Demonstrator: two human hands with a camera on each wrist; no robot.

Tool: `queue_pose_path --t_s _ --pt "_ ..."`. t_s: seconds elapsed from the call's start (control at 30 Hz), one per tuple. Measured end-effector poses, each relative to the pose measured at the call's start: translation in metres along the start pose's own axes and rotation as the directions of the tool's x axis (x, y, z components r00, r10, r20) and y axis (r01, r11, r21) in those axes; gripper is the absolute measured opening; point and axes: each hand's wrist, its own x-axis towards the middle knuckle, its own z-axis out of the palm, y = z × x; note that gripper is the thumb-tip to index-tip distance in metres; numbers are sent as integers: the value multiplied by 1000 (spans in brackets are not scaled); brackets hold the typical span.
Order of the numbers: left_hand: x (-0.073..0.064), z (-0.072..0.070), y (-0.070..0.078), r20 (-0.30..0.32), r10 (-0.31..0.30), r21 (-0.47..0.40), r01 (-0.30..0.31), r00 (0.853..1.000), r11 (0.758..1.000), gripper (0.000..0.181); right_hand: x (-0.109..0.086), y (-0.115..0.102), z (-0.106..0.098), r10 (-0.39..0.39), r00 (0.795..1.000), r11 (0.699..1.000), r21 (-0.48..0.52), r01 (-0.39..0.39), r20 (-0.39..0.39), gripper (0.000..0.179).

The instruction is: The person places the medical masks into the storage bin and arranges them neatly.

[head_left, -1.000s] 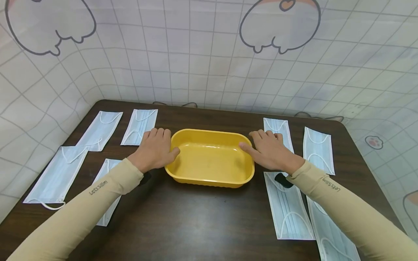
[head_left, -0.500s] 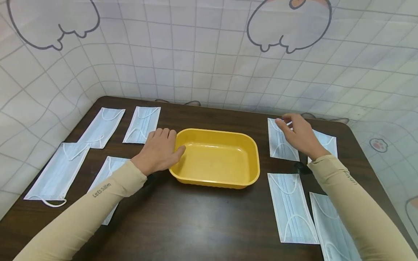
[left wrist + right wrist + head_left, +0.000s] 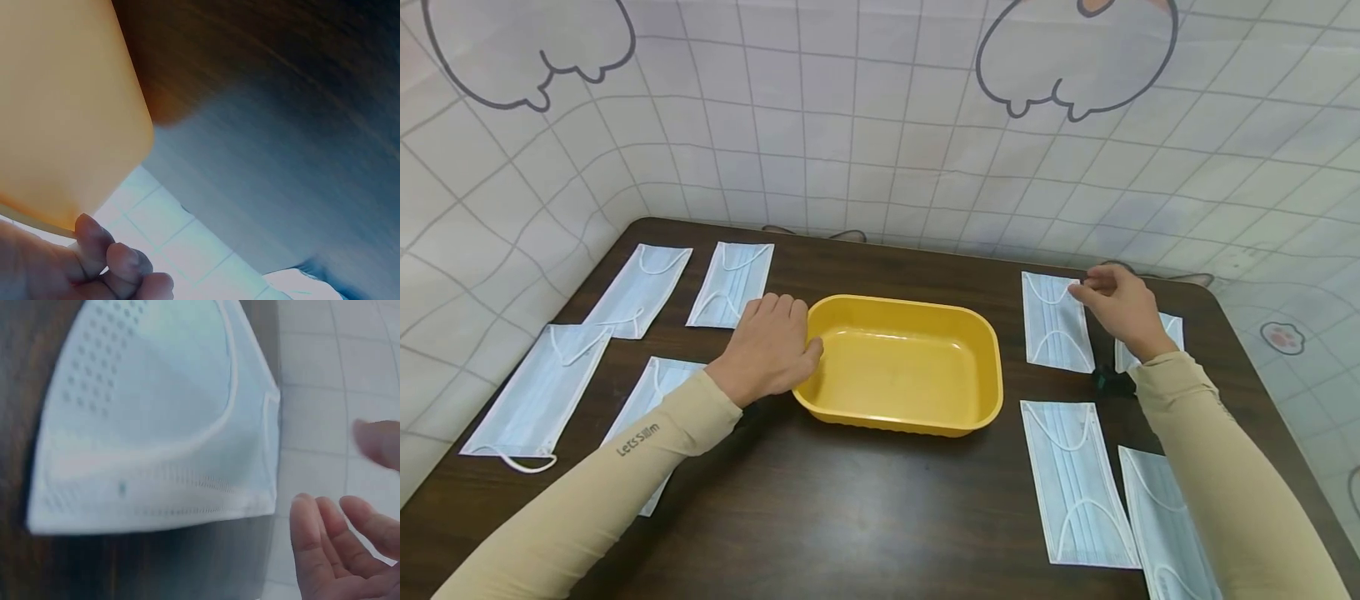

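A yellow plastic tray [image 3: 902,379] stands in the middle of the dark table. My left hand [image 3: 769,348] holds its left end, with the thumb over the inner side and the fingers outside; the left wrist view shows fingertips at the rim of the tray [image 3: 37,224]. At the back right, my right hand [image 3: 1122,307] hovers between two face masks, with a gap between thumb and fingers and nothing held. Beside it lies a pale blue mask [image 3: 1056,325]; another mask [image 3: 1172,327] is partly hidden under the hand. The right wrist view shows one mask [image 3: 156,431] close up.
On the left lie several more masks [image 3: 538,392], one mask [image 3: 730,283] near the back and one partly under my left sleeve. Two masks [image 3: 1078,483] lie at the front right. A white grid-patterned cloth [image 3: 865,125] hangs behind the table [image 3: 850,517].
My right hand has left the tray's right end and moved right, over the masks at the back right. My left hand stays on the tray. The view has shifted slightly.
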Motion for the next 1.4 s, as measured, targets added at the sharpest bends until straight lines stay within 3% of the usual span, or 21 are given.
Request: queue_pose_path --t_s 0.2,0.53,0.7,0.93,1.2,1.4 --pt "1 -1 2 2 -7 20 7 1000 1000 27 7 9 2 52 998 998 -45 -51 25 64" --pt "1 -1 3 19 -12 46 11 1000 999 27 9 10 4 75 995 994 -81 -70 64 63" --pt "1 -1 4 20 -13 41 12 1000 999 27 8 6 2 143 986 984 -118 -133 87 65" --pt "1 0 4 23 -29 28 29 999 999 27 7 -6 1 135 990 972 -203 -123 46 50" --pt "1 0 7 21 -32 24 32 999 999 26 7 -8 1 205 976 965 -180 -189 74 41" --pt "2 -1 10 37 -38 18 37 999 999 27 5 -8 1 259 962 964 -91 -251 91 43"
